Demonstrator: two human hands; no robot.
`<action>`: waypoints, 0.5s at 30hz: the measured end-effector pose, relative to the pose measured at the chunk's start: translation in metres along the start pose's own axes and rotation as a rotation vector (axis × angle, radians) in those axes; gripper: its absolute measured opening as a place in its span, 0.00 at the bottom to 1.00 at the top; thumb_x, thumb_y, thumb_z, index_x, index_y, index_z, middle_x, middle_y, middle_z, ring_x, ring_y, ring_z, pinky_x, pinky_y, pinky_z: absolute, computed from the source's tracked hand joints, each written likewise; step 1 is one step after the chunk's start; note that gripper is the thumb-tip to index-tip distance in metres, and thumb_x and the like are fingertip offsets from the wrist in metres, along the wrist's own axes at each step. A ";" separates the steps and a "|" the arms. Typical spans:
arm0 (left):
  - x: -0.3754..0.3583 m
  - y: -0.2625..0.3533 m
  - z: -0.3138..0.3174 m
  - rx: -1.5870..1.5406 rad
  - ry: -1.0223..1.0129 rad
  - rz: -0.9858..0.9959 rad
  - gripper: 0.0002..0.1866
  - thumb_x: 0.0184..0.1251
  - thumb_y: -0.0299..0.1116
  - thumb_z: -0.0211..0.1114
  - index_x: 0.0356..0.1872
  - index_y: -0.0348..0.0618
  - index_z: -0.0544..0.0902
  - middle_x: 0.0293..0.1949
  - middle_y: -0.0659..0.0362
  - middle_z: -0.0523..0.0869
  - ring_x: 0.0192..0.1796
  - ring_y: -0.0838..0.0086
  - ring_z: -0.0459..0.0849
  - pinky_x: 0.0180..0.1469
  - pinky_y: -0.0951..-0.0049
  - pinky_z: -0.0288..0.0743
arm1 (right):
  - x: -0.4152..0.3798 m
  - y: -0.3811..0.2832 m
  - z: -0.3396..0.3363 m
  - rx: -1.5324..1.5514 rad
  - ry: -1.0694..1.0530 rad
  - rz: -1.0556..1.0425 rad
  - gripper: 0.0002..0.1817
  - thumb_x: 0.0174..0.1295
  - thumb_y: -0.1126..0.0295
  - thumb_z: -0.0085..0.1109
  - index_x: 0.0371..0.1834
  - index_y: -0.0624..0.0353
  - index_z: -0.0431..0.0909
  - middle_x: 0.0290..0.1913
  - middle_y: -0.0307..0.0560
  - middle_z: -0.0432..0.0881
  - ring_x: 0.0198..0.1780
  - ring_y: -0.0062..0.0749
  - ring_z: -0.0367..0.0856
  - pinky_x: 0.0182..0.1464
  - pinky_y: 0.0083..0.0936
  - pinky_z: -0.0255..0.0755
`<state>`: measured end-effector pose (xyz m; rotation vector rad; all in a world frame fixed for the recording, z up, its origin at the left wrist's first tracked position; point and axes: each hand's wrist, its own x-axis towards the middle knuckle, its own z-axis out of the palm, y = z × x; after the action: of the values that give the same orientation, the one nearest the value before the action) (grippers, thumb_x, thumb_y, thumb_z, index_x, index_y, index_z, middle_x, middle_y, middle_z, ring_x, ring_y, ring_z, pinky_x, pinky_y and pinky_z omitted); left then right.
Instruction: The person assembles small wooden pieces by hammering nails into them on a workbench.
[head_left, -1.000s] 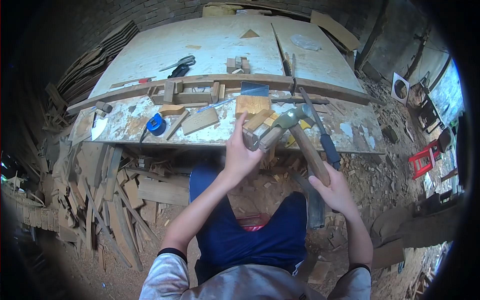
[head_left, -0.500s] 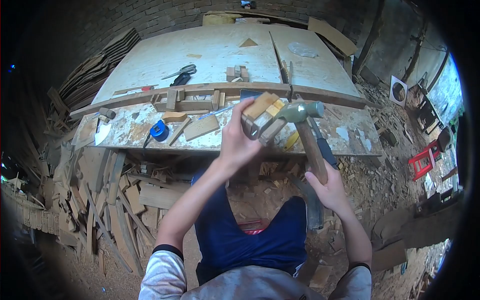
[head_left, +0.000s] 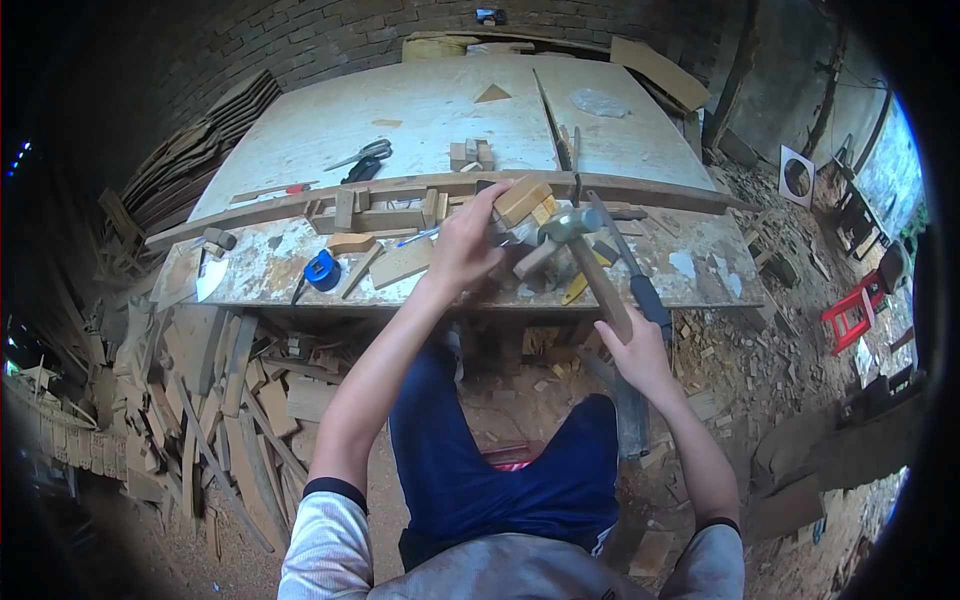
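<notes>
My left hand [head_left: 462, 243] grips a small assembly of wooden blocks [head_left: 522, 212] and holds it over the near edge of the paint-stained workbench [head_left: 262, 262]. My right hand [head_left: 630, 345] holds a hammer [head_left: 590, 265] by the lower end of its wooden handle. The metal hammer head [head_left: 565, 224] lies against the right side of the wooden blocks.
On the bench lie a blue tape measure [head_left: 322, 270], a trowel [head_left: 208, 272], loose wood offcuts [head_left: 398, 262], a yellow pencil [head_left: 577, 288] and a dark-handled tool [head_left: 640, 285]. Scissors [head_left: 360, 155] rest on the big board behind. Scrap wood [head_left: 205, 380] litters the ground at left; a red stool [head_left: 848, 315] stands right.
Both hands have moved forward from in front of me to over the bench. The blocks were lifted, then lowered toward the benchtop. The hammer head stays against the blocks.
</notes>
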<state>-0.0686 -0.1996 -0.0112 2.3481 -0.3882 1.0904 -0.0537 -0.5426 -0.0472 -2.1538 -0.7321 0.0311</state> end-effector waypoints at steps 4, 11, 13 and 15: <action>0.013 0.004 0.010 0.058 -0.065 0.034 0.47 0.49 0.22 0.79 0.77 0.45 0.74 0.71 0.49 0.86 0.69 0.47 0.86 0.69 0.54 0.84 | 0.003 0.021 0.007 -0.141 -0.076 0.015 0.20 0.76 0.59 0.70 0.60 0.64 0.84 0.40 0.64 0.90 0.41 0.59 0.91 0.45 0.44 0.81; 0.013 0.007 0.021 0.125 -0.041 0.044 0.48 0.47 0.22 0.80 0.77 0.46 0.75 0.70 0.49 0.86 0.69 0.48 0.87 0.70 0.54 0.84 | 0.003 0.037 0.022 -0.049 -0.033 0.009 0.21 0.77 0.55 0.69 0.52 0.66 0.81 0.33 0.68 0.87 0.40 0.68 0.89 0.42 0.53 0.79; 0.012 0.001 0.022 0.093 0.000 0.006 0.47 0.48 0.24 0.83 0.76 0.46 0.76 0.70 0.50 0.87 0.67 0.49 0.88 0.68 0.56 0.85 | 0.003 0.038 0.023 -0.034 -0.026 0.012 0.21 0.77 0.55 0.70 0.52 0.67 0.82 0.32 0.67 0.87 0.40 0.67 0.89 0.42 0.52 0.79; 0.012 0.006 0.017 0.027 0.087 -0.052 0.43 0.55 0.29 0.86 0.75 0.43 0.76 0.64 0.45 0.90 0.62 0.49 0.92 0.64 0.56 0.88 | 0.003 0.038 0.024 -0.020 -0.012 0.000 0.21 0.77 0.55 0.70 0.52 0.66 0.82 0.32 0.67 0.87 0.39 0.66 0.90 0.41 0.52 0.79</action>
<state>-0.0526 -0.2144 -0.0092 2.3115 -0.2811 1.1753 -0.0391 -0.5421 -0.0901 -2.1743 -0.7418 0.0373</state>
